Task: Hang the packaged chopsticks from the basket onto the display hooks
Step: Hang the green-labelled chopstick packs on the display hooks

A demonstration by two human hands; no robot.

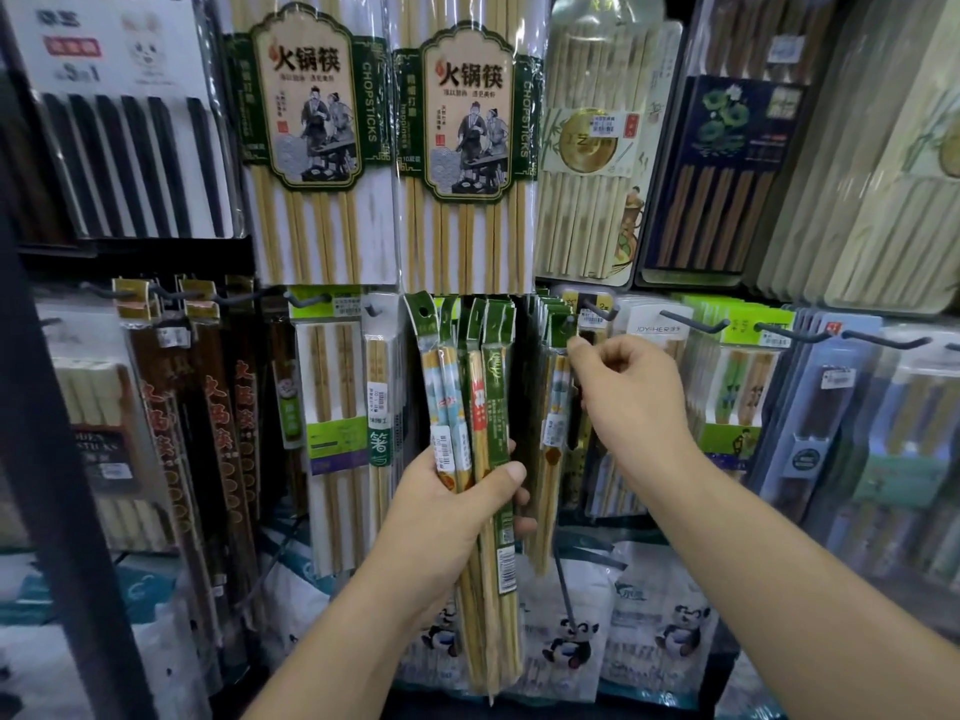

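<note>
Hanging step in hand: the right hand [628, 392] pinches the green header card [562, 330] of one chopstick pack between thumb and fingertips, at the front of the matching packs [549, 407] hanging there, just beside a dark display hook [597, 308]. Whether the header hole is over a hook cannot be told. The left hand [457, 491] grips a bundle of packaged chopsticks [467, 387] upright before the display, fingers curled round its middle; the basket is not in view. Judged next: seat that header fully, release, then draw another pack from the bundle.
</note>
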